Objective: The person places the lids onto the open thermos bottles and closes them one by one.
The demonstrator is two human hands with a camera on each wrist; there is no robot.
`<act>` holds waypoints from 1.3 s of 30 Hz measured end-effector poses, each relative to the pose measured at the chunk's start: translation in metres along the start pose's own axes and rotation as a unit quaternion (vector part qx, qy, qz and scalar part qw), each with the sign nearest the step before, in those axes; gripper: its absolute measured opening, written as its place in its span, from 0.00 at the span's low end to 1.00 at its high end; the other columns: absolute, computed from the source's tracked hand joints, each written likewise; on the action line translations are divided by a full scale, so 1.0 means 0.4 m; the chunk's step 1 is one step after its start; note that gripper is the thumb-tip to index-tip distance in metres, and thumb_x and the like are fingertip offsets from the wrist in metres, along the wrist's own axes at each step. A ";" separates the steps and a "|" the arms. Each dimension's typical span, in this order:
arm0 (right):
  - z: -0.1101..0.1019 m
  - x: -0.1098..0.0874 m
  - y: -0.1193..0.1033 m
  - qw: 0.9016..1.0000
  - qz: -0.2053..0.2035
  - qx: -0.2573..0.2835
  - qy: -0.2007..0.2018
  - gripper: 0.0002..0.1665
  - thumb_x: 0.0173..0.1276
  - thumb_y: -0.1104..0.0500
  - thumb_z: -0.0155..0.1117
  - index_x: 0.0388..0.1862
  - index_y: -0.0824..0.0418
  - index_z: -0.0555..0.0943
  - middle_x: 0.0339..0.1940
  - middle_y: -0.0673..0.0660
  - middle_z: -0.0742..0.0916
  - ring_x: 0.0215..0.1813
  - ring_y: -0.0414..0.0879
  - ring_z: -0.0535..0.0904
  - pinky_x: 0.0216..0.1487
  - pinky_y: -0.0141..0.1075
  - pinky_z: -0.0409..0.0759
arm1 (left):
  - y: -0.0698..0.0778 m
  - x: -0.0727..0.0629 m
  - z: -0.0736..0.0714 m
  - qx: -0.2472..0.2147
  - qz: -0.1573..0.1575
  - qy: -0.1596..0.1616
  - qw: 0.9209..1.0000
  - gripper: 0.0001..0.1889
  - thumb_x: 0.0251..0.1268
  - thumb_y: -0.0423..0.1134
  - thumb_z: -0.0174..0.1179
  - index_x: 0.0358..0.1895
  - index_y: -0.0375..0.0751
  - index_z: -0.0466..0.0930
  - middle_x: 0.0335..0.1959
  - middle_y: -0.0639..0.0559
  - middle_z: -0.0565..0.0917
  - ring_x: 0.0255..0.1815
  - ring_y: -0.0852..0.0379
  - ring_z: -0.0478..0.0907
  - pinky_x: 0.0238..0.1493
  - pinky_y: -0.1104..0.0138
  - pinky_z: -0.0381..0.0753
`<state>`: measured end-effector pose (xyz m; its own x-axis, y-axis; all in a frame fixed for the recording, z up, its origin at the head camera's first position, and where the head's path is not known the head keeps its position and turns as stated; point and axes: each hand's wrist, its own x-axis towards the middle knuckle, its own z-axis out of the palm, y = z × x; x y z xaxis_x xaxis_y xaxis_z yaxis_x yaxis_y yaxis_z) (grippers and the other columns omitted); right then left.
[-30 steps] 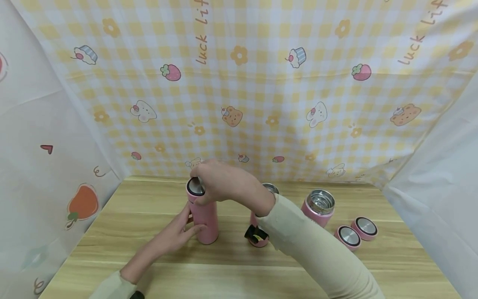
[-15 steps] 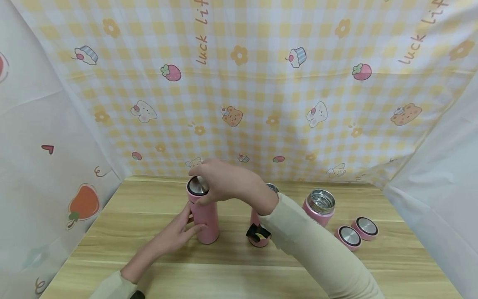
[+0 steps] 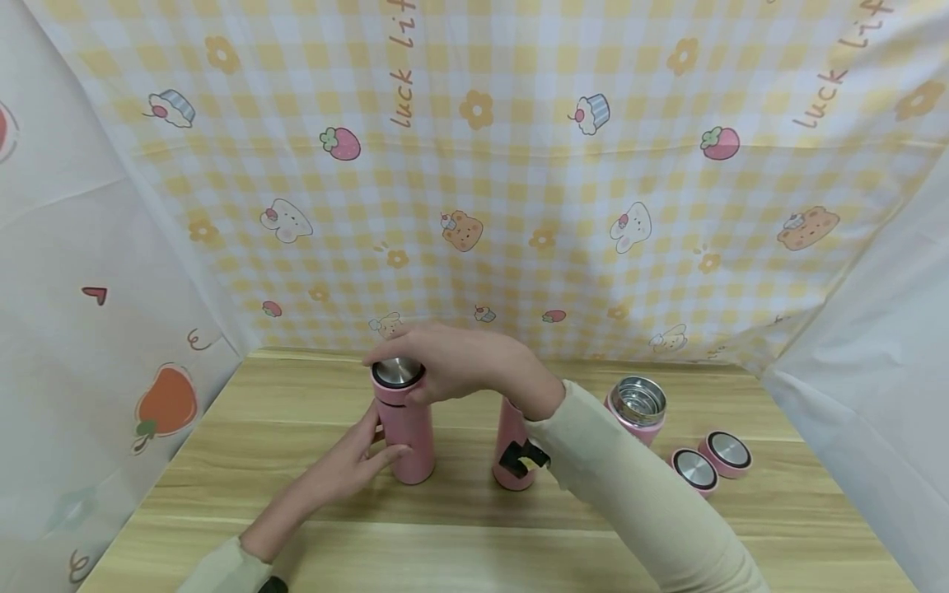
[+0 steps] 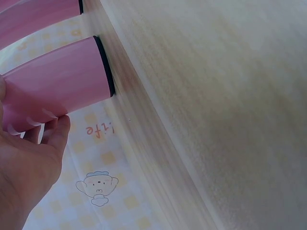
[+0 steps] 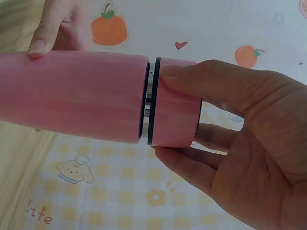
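Observation:
A pink thermos (image 3: 408, 441) stands upright at the left of the table in the head view. My left hand (image 3: 356, 461) grips its body from the left, the thumb across the front. Around the thermos's pink lid (image 5: 177, 105), with its steel top, my right hand (image 5: 254, 129) has thumb and fingers on opposite sides. In the right wrist view a narrow gap shows between lid and body, with shiny metal inside it. The left wrist view shows the left hand's fingers against the pink body (image 4: 62, 81), near its dark base.
A second pink thermos (image 3: 511, 428) stands to the right, its top hidden behind the right arm. Farther right is an uncapped pink thermos (image 3: 638, 408) with a steel mouth. Two loose lids, a nearer lid (image 3: 695, 469) and a farther lid (image 3: 728, 451), lie beside it.
The right hand has turned a little at the lid, and more of the steel top shows. A gap beneath the lid's rim has become visible. The left hand stays still.

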<state>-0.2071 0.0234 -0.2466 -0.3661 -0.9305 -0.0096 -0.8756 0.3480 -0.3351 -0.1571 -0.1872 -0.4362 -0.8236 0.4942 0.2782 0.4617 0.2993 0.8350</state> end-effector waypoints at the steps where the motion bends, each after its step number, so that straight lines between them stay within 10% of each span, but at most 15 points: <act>1: 0.001 0.000 0.001 1.000 0.000 0.000 0.002 0.35 0.63 0.70 0.70 0.70 0.56 0.77 0.64 0.53 0.79 0.58 0.39 0.75 0.54 0.27 0.74 | -0.001 0.000 0.000 0.000 0.001 0.000 1.000 0.44 0.77 0.38 0.59 0.83 0.58 0.38 0.79 0.48 0.56 0.75 0.45 0.59 0.67 0.48 0.70; 39: 0.020 0.007 -0.030 0.996 0.049 -0.052 0.050 0.23 0.65 0.56 0.77 0.57 0.59 0.83 0.42 0.49 0.83 0.44 0.38 0.78 0.39 0.25 0.76 | -0.001 -0.004 0.001 0.000 -0.013 -0.002 1.000 0.44 0.77 0.40 0.59 0.83 0.56 0.37 0.79 0.46 0.56 0.74 0.42 0.61 0.66 0.47 0.72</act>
<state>-0.1950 0.0156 -0.2502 -0.4763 -0.8774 0.0575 -0.8602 0.4514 -0.2372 -0.1556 -0.1877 -0.4372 -0.8347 0.4885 0.2543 0.4394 0.3123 0.8423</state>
